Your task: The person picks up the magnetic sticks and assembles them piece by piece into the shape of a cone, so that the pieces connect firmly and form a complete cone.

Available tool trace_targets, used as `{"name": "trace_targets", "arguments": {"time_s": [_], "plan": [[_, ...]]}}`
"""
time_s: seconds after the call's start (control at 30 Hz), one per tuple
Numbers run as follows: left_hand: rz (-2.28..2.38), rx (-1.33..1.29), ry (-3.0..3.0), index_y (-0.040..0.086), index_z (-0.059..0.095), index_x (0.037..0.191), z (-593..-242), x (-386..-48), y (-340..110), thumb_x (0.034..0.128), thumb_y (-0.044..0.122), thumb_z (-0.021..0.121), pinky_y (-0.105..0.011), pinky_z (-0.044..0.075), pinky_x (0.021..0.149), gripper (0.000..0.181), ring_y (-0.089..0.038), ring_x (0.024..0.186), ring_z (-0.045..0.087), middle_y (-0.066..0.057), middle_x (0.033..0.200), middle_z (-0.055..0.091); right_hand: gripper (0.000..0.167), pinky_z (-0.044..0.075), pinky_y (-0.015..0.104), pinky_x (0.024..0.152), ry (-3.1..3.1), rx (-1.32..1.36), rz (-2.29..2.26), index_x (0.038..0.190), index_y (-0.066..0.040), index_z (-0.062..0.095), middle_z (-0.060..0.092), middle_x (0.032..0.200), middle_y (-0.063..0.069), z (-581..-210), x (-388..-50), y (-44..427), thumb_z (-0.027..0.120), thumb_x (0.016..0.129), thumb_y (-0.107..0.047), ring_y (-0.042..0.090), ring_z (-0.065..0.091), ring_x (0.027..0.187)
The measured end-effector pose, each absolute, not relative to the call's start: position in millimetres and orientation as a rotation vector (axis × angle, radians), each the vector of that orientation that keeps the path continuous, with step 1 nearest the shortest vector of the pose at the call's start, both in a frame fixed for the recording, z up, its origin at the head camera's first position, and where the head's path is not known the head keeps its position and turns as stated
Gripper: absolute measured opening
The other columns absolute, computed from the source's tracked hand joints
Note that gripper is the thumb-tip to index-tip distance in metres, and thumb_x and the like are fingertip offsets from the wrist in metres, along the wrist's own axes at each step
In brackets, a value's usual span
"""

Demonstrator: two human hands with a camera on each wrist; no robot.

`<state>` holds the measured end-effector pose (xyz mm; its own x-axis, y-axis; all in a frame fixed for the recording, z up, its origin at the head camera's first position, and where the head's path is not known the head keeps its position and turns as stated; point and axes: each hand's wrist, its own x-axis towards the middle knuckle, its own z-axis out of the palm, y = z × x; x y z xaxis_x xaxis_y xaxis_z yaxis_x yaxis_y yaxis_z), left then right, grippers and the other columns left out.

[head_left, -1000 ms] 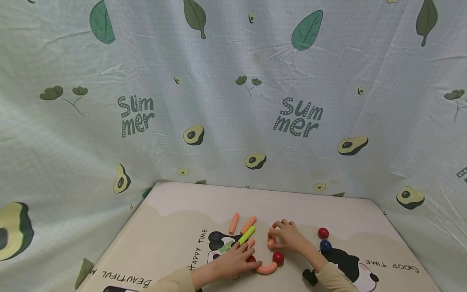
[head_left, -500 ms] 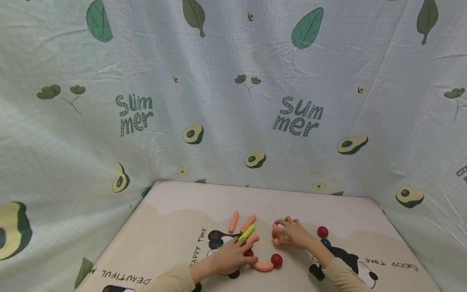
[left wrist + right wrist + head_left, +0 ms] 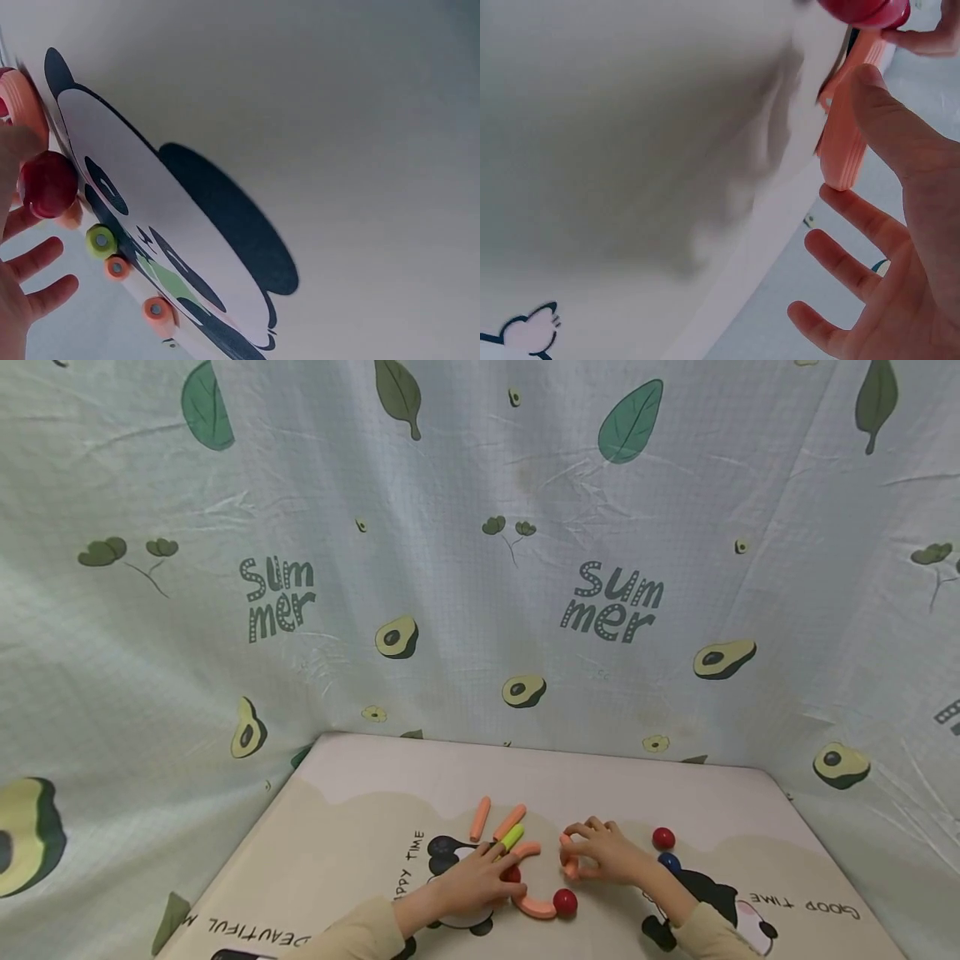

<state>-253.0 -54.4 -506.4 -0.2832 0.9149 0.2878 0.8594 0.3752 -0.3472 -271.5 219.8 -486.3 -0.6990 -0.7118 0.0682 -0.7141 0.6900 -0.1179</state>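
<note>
My left hand (image 3: 471,882) pinches a red ball (image 3: 49,184) between thumb and forefinger. Attached around that ball are a curved orange piece (image 3: 536,907), which ends in a second red ball (image 3: 566,903), and another curved orange piece (image 3: 528,848) on its far side. My right hand (image 3: 611,855) holds a separate curved orange piece (image 3: 844,131) by its ends, thumb on one and forefinger on the other; the remaining fingers are spread. A lime-green stick (image 3: 513,837) lies just beyond my left fingertips, partly covered by them.
Two straight orange sticks (image 3: 481,818) lie behind the green one. On the right stand a loose red ball (image 3: 663,838) and a blue ball (image 3: 670,861). Panda prints mark the pale tabletop (image 3: 360,810); a patterned curtain (image 3: 450,568) hangs behind.
My right hand has shifted slightly right with its curved piece. The near curved piece and its red ball have moved a little left, and the far curved piece has swung out rightward.
</note>
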Motion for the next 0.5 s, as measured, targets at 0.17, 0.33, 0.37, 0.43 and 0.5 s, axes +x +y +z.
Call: {"name": "trace_targets", "arguments": {"time_s": [0.17,0.33,0.37,0.43,0.5], "plan": [[0.112,-1.533,-2.23,0.037,0.057,0.104,-506.3,-249.8,-51.0,0.0853,0.043,0.052,-0.031,0.039,0.076,0.021,-0.015,0.093,0.042,-0.001,0.11,0.053,0.017,0.035,0.044,0.076,-2.923,1.198,0.223,0.095,-0.037,0.057,0.053,0.117,0.002,-488.9,-268.4,220.4,0.062,0.079,-0.036,0.021,0.043,0.099],[0.144,-1.498,-2.217,0.038,0.057,0.103,-504.6,-245.9,-48.1,0.0852,0.045,0.051,-0.031,0.042,0.072,0.02,-0.015,0.092,0.043,-0.002,0.112,0.053,0.017,0.034,0.044,0.076,-2.936,1.202,0.24,0.096,-0.033,0.059,0.054,0.118,0.003,-488.8,-265.1,220.2,0.063,0.079,-0.035,0.022,0.043,0.099],[0.148,-1.494,-2.217,0.038,0.058,0.102,-504.7,-245.8,-47.7,0.0852,0.045,0.051,-0.031,0.042,0.071,0.019,-0.015,0.091,0.044,-0.003,0.112,0.053,0.018,0.034,0.044,0.076,-2.941,1.204,0.247,0.096,-0.032,0.06,0.054,0.118,0.003,-488.5,-264.4,220.2,0.063,0.079,-0.034,0.022,0.043,0.099],[0.159,-1.486,-2.22,0.038,0.058,0.1,-505.4,-246.1,-46.7,0.0856,0.045,0.051,-0.031,0.044,0.071,0.017,-0.015,0.09,0.044,-0.003,0.114,0.053,0.018,0.034,0.045,0.076,-2.95,1.203,0.254,0.097,-0.031,0.06,0.054,0.118,0.004,-487.8,-263.2,220.1,0.063,0.079,-0.033,0.023,0.043,0.099],[0.166,-1.482,-2.227,0.038,0.058,0.098,-506.5,-246.8,-45.8,0.0862,0.044,0.05,-0.033,0.045,0.071,0.016,-0.016,0.091,0.045,-0.003,0.116,0.052,0.019,0.034,0.046,0.077,-2.961,1.196,0.26,0.098,-0.031,0.06,0.054,0.119,0.004,-487.3,-262.6,220.2,0.063,0.079,-0.033,0.023,0.043,0.1]]}}
